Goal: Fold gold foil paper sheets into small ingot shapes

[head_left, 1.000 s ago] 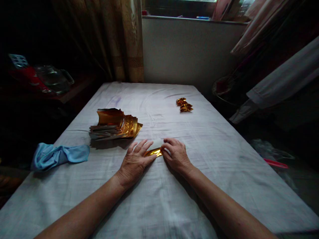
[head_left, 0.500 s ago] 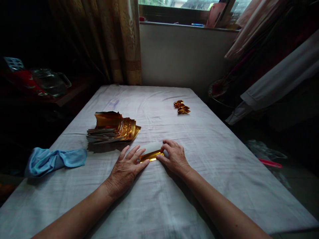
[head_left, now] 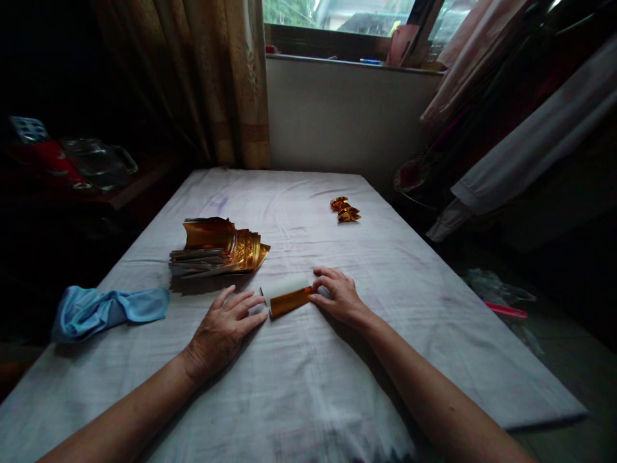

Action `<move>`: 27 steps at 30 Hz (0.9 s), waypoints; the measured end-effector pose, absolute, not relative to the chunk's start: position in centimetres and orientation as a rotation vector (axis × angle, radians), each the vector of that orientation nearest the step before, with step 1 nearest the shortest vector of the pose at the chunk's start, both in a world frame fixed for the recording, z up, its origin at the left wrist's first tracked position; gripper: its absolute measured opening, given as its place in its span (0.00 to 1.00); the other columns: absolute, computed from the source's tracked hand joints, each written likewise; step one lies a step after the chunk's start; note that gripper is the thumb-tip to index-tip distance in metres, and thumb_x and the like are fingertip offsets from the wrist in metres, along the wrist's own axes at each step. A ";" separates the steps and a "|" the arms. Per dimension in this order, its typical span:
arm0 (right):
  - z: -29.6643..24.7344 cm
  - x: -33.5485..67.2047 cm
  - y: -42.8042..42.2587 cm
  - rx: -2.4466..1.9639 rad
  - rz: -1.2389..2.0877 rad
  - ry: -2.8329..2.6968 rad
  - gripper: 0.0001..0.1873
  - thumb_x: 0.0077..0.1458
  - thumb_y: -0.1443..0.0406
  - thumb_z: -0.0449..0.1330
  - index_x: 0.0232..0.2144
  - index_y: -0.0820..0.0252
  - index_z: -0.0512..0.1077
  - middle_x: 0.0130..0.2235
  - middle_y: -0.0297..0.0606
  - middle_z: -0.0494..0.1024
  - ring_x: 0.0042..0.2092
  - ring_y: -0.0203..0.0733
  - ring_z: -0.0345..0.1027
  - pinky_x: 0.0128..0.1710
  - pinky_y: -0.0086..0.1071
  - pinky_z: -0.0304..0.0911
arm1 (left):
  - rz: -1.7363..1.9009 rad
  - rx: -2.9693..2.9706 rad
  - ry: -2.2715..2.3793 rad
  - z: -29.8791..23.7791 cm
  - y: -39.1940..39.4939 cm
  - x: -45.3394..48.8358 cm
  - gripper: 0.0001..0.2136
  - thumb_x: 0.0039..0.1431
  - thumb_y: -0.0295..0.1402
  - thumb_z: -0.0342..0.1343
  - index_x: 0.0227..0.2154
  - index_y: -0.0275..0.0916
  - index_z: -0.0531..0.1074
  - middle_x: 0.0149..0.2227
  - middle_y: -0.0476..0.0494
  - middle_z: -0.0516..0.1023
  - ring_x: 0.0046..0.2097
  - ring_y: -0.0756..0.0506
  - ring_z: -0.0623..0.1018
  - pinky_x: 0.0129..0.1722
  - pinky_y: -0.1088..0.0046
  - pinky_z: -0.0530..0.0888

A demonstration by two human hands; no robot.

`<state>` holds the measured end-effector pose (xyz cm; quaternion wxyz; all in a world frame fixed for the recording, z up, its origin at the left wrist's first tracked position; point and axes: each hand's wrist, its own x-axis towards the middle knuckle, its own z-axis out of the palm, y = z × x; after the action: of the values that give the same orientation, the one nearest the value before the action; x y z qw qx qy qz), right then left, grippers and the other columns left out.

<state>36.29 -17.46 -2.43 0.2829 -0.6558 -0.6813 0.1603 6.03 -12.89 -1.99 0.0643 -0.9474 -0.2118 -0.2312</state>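
Note:
A sheet of gold foil paper (head_left: 292,301) lies in front of me, its near edge folded over so a gold strip shows against the pale back. My left hand (head_left: 229,321) rests just left of it, fingers spread and holding nothing, the fingertips close to the paper's left end. At the right end, the thumb and bent fingers of my right hand (head_left: 339,297) grip the paper's edge. Beyond my left hand stands a fanned stack of gold foil papers (head_left: 212,247). Two folded gold foil pieces (head_left: 348,213) sit farther off to the right.
A blue cloth (head_left: 110,312) lies crumpled at the table's left. The bed-like table has a white cloth cover (head_left: 289,392). A glass jug (head_left: 99,164) stands on a dark side surface. Clothes (head_left: 525,135) hang at the right, and a curtain (head_left: 231,83) hangs behind.
My left hand has let go of the paper and moved left, its fingers spreading. The right hand stays at the paper's right end. The view has tilted up slightly.

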 end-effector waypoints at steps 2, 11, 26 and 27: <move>-2.7 36.6 -17.4 -1.693 0.464 -1.784 0.07 0.52 0.67 0.63 0.36 0.53 0.76 0.54 0.40 0.76 0.58 0.51 0.66 0.58 0.53 0.56 | -0.753 -2.865 -0.680 -2.1 -12.8 5.8 0.12 0.66 0.26 0.48 0.40 0.44 0.77 0.51 0.44 0.79 0.54 0.40 0.75 0.60 0.51 0.63; -2.8 36.8 -18.9 -1.509 0.286 -1.716 0.27 0.46 0.77 0.51 0.46 0.53 0.74 0.53 0.39 0.77 0.55 0.44 0.69 0.57 0.43 0.63 | -0.711 -2.927 -0.736 -1.2 -12.8 7.3 0.17 0.64 0.29 0.47 0.52 0.46 0.74 0.62 0.40 0.69 0.65 0.37 0.65 0.64 0.49 0.58; 0.7 29.8 -20.2 -1.829 0.098 -2.118 0.22 0.55 0.49 0.63 0.45 0.57 0.74 0.50 0.48 0.76 0.52 0.55 0.67 0.51 0.46 0.62 | -0.783 -3.020 -1.016 -2.2 -12.5 10.0 0.16 0.66 0.35 0.49 0.54 0.38 0.70 0.50 0.37 0.78 0.53 0.40 0.76 0.55 0.59 0.72; 0.6 29.8 -20.1 -1.835 0.089 -2.140 0.23 0.55 0.49 0.63 0.46 0.58 0.74 0.51 0.48 0.76 0.53 0.56 0.66 0.51 0.47 0.61 | -0.797 -3.031 -1.014 -2.1 -12.7 10.0 0.16 0.66 0.35 0.49 0.53 0.38 0.71 0.50 0.38 0.78 0.52 0.40 0.76 0.55 0.59 0.72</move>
<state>29.79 -20.07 0.62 0.1599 -0.6422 -0.7490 0.0311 10.03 -12.69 -2.05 -0.0762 -0.9175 -0.3070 -0.2412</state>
